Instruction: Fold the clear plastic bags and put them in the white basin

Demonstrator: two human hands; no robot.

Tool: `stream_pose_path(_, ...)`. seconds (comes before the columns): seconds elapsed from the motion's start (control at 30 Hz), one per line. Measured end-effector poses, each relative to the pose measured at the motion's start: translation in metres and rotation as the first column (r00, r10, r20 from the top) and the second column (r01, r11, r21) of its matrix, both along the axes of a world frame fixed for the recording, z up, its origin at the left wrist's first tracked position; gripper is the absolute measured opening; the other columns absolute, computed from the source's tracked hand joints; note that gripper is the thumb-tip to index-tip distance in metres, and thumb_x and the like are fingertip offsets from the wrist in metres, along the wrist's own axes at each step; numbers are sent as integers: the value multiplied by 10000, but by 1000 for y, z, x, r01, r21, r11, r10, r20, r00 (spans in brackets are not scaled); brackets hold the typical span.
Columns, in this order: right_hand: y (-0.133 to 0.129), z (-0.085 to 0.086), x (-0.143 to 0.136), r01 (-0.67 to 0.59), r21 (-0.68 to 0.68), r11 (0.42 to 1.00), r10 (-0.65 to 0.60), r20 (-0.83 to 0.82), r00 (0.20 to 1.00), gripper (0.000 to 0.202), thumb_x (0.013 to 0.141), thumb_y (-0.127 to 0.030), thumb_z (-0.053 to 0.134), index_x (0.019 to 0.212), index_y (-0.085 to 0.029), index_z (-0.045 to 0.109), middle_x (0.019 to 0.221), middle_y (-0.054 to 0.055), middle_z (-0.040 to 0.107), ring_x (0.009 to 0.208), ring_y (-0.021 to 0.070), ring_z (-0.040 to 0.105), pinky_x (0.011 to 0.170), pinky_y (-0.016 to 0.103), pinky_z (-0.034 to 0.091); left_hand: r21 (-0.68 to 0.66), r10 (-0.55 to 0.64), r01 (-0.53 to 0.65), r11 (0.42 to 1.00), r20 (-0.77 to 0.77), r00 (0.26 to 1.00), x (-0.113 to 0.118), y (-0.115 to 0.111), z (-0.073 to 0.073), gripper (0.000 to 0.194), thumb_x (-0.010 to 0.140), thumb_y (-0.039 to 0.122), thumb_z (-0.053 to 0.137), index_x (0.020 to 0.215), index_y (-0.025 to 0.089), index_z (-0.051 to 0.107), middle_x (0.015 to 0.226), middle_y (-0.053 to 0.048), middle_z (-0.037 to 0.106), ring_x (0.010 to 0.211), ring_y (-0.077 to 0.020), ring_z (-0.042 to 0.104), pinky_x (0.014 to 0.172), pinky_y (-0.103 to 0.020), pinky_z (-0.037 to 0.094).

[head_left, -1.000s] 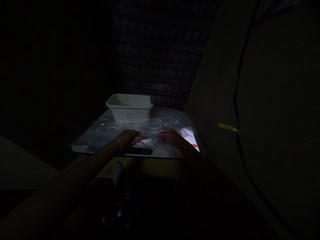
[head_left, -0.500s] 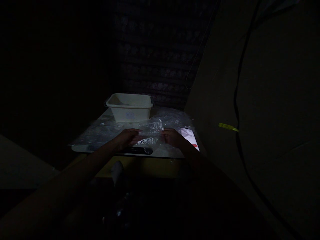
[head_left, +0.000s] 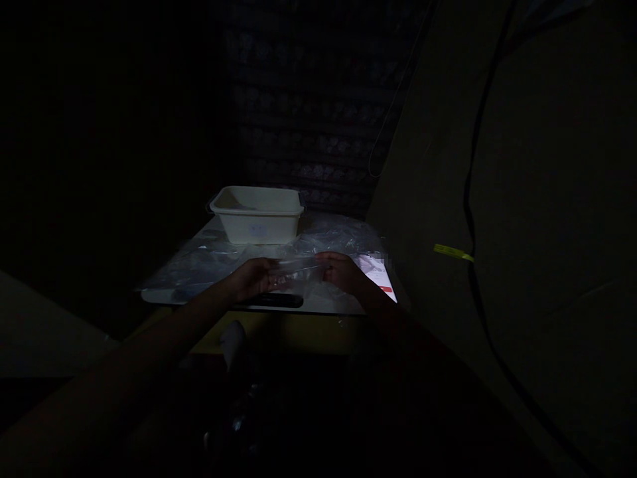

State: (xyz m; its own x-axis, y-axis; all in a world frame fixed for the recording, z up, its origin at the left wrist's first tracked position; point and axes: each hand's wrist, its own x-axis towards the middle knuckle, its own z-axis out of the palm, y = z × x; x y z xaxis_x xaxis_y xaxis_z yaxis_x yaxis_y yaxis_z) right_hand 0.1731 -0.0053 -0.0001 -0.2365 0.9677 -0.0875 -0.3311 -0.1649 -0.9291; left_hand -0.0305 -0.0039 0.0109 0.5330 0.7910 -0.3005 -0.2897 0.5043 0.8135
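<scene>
A clear plastic bag [head_left: 296, 269] is stretched between my two hands above the front of a small white table [head_left: 328, 302]. My left hand [head_left: 253, 277] grips its left end, fingers closed. At the right end, my right hand [head_left: 339, 271] pinches the film between thumb and fingers. Just below the left hand, a dark, long object [head_left: 276, 301] lies along the table's front edge; the dim light hides what it is. More loose clear plastic [head_left: 343, 232] covers much of the tabletop.
A white rectangular tub [head_left: 259, 226] with side handles stands at the table's back left. Right of my right hand lies a phone with a lit screen [head_left: 377, 273]. A dark cable [head_left: 470, 199] with a yellow tag [head_left: 450, 251] hangs on the right. The surroundings are very dark.
The plastic between my hands has been drawn into a narrower, tauter strip, and its shiny part is less visible. Both hands have turned slightly and stay in nearly the same place.
</scene>
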Motion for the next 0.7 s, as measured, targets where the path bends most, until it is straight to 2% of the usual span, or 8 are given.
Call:
stream_pose_path(0.07,2,-3,-2,11,13,1000,-10,-33,999,139,564,-120,487,683,-153,552,637,5,572,521,109,533,523,266,410,-1,-87,87,996,9,996,1,-3,-1,352,545,32,419,879,139,454,789,-59,585,714,-181,572,697,-362,435)
stream_pose_path(0.13,3,-5,-2,22,20,1000,-21,-57,998,147,566,-112,482,688,-150,553,651,9,577,527,112,536,526,272,414,17,-123,123,992,-10,992,2,-6,-2,442,549,6,420,961,165,403,854,-57,576,750,-191,567,720,-391,418)
stream_pose_path(0.27,6,-9,-1,42,33,999,-38,-120,992,193,578,-93,467,743,-154,548,656,8,580,558,117,541,528,267,415,36,-84,85,996,-28,996,5,-10,-6,541,557,-31,430,1034,192,306,922,-54,554,821,-200,548,759,-405,394)
stream_pose_path(0.37,7,-10,-1,78,45,996,-67,-205,976,236,584,-67,447,780,-164,534,590,-12,565,540,101,528,523,250,412,15,-4,4,1000,-6,1000,7,-9,-8,433,560,-40,424,940,161,366,895,-43,559,840,-185,540,782,-373,386)
stream_pose_path(0.43,7,-9,-3,93,41,995,-79,-265,961,258,582,-48,430,789,-168,526,564,-22,557,542,93,523,534,241,413,-23,-6,6,1000,-3,1000,8,-8,-10,299,565,-33,417,822,121,426,875,-63,564,861,-182,530,796,-342,378)
stream_pose_path(0.5,5,-6,-6,85,40,996,-68,-308,949,274,580,-33,417,793,-169,523,578,-23,560,558,87,524,550,233,415,-69,-61,60,996,-12,998,11,-8,-11,221,568,-23,412,753,89,459,862,-95,569,883,-187,517,799,-319,371)
stream_pose_path(0.6,3,-2,-11,64,48,997,-45,-322,946,283,585,-25,406,797,-172,520,602,-25,564,562,78,520,554,222,416,-105,-167,168,980,20,986,16,-12,-11,190,612,23,411,782,64,485,864,-122,573,910,-195,499,796,-331,362)
stream_pose_path(0.7,2,2,-13,82,39,996,-68,-287,955,273,596,-34,402,798,-178,516,610,-24,566,557,81,519,541,227,416,-86,-196,200,976,50,979,19,-16,-8,154,661,66,433,803,80,493,831,-100,587,867,-175,521,790,-338,363)
